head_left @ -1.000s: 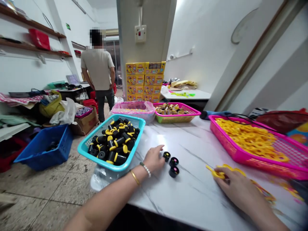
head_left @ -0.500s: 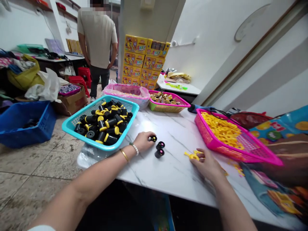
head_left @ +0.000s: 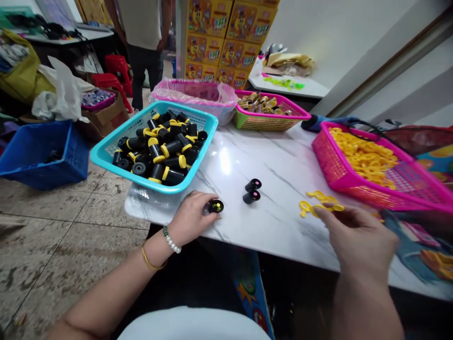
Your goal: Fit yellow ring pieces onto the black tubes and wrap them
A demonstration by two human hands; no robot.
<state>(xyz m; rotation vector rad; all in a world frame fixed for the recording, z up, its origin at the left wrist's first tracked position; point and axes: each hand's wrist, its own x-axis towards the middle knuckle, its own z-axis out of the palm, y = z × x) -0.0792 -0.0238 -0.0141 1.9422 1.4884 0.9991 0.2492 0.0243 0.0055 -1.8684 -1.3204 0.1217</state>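
Note:
My left hand [head_left: 194, 215] is closed around a small black cylinder [head_left: 215, 206] with a yellow dot in its end, at the table's near edge. Two more black cylinders [head_left: 252, 196] with pink centres stand side by side to its right. On the right, my right hand [head_left: 357, 236] pinches a yellow plastic ring piece [head_left: 332, 207]. Other yellow ring pieces [head_left: 318, 195] lie on the table just beyond its fingertips. A turquoise basket [head_left: 102, 158] full of black cylinders with yellow caps stands beyond my left hand.
A pink basket [head_left: 348, 191] of yellow ring pieces stands at the right. Behind are a pink-and-green basket [head_left: 269, 123] and a plastic-lined basket [head_left: 226, 111]. A blue crate [head_left: 76, 160] sits on the floor at left. A person [head_left: 145, 28] stands beyond stacked yellow boxes [head_left: 205, 47].
My left hand has drawn the black cylinder nearer to me, away from the other two. My right hand has turned and now lifts at a yellow ring piece. The view has tilted downward.

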